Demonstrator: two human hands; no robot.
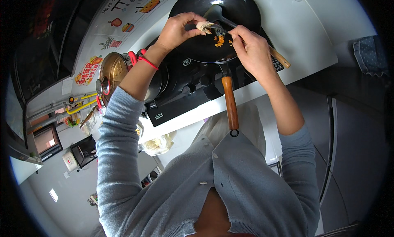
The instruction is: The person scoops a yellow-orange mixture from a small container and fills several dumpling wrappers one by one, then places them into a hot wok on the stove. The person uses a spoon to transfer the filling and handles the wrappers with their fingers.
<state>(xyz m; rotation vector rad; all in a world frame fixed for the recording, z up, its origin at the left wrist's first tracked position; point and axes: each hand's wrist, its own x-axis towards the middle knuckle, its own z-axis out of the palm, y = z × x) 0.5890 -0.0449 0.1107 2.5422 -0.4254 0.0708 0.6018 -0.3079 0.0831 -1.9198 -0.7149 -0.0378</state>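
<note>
Over the wok, my left hand (177,30) pinches a small pale piece that looks like an eggshell half (203,26). My right hand (252,47) grips a thin metal utensil, likely a spoon (216,26), whose tip is at the open side of the pale piece. Below them, orange crumbs (219,41) that look like egg yolk lie in the black wok (197,49). A wok spatula (213,13) rests inside the wok; its wooden handle (279,57) passes behind my right hand and over the rim.
The wok's wooden handle (230,103) points towards my body, past the counter edge. A black gas hob (180,106) sits beneath. Left of it, a lidded pot (115,72) with red handles stands near my forearm. A plastic bag (157,144) lies lower left.
</note>
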